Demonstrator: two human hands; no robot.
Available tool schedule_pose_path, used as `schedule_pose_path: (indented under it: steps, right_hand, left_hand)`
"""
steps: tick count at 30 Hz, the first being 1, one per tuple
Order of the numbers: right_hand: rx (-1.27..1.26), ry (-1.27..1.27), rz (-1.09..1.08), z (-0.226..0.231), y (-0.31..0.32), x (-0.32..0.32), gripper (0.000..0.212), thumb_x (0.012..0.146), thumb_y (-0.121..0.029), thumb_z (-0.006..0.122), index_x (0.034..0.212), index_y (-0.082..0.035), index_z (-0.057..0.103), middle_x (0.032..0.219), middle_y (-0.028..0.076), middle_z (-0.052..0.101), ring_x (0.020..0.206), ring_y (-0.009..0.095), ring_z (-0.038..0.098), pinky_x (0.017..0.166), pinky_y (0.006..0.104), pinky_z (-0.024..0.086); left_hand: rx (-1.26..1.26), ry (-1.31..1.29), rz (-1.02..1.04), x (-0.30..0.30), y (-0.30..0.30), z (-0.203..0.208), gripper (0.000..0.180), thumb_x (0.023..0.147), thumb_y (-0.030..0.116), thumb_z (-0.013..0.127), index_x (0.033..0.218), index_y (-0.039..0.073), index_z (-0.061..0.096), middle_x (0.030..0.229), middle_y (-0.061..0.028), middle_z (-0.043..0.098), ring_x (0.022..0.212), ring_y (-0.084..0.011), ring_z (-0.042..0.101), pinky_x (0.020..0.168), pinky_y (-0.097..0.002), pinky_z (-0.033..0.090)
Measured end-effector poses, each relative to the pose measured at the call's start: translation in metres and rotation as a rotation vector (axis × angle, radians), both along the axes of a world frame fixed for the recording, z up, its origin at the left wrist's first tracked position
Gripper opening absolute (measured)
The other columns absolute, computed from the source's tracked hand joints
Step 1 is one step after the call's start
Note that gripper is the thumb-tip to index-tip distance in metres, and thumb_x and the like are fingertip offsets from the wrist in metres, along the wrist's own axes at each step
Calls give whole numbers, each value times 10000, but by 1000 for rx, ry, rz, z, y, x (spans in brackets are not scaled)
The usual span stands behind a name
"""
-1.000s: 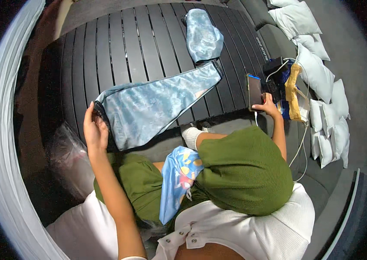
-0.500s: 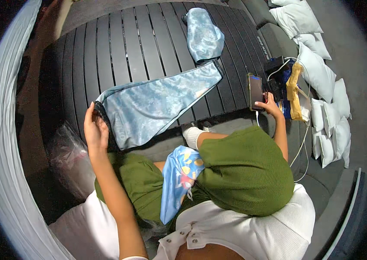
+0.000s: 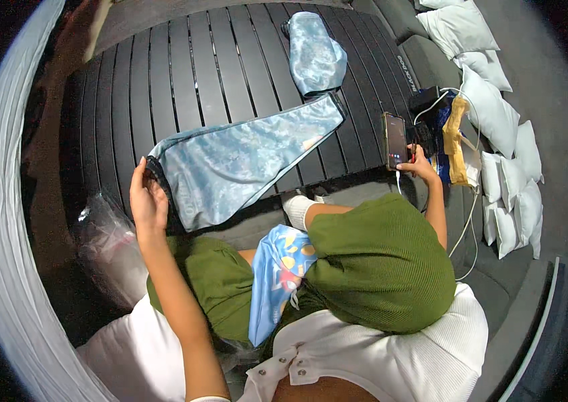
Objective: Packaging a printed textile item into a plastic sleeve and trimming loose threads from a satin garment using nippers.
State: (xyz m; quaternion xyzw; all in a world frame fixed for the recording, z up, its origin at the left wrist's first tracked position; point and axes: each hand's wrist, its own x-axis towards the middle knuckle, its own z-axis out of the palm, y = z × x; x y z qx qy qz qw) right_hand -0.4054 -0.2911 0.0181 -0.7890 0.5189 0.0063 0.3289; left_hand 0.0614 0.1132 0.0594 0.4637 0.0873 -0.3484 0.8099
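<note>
Your left hand (image 3: 148, 204) is at the wide end of the mottled blue fabric piece (image 3: 250, 157), its upturned fingers against the dark trim (image 3: 155, 173). Whether they pinch that trim or merely rest on it cannot be told. From this contact the fabric extends to your right across the slatted black table (image 3: 210, 80), tapering to its narrow end; its lower part overhangs the table's near edge. A blue bundle (image 3: 316, 57) lies just beyond the narrow end.

Your right hand (image 3: 420, 167), well apart from the fabric, is at the phone (image 3: 396, 139). Your thumb overlaps the lower screen; your other fingers are partly hidden at its right side, so a firm hold cannot be confirmed. A white cable (image 3: 398, 182) enters the phone's lower end. A yellow-and-blue package (image 3: 457, 147) stands to the right of this hand. A printed light-blue cloth (image 3: 274, 285) lies across your lap.
</note>
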Motion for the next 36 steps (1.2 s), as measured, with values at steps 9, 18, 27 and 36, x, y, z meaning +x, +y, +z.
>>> schedule_pose_path:
  steps: [9,18,27,36]
  right_hand:
    - [36,-238,-172,-5,-2,6,361,817,-382,573,977,-91,433,615,0,442,465,78,432,387,220,319]
    - [-302,-122,-255,-21,-19,12,361,821,-355,561,845,-17,434,680,122,539,617,228,543,571,337,423]
    - [-561,-9,-342,-23,-15,25,447,769,-402,609,811,16,457,727,199,576,713,350,576,645,397,433]
    - [-744,-440,-211,20,5,102,262,853,-254,553,896,4,568,753,92,588,704,141,546,680,276,437]
  left_hand:
    - [38,24,20,1,0,-4,182,841,187,571,674,172,500,581,98,434,431,0,321,355,-166,235]
    - [-9,24,-17,3,-1,-9,236,850,196,559,640,193,451,557,101,379,411,-1,294,347,-170,216]
    - [40,1,3,1,-1,-7,195,845,192,564,677,175,468,570,93,375,432,-4,293,369,-166,227]
    - [-78,6,-86,10,9,-17,168,842,235,563,701,156,521,566,75,445,453,-41,407,402,-187,330]
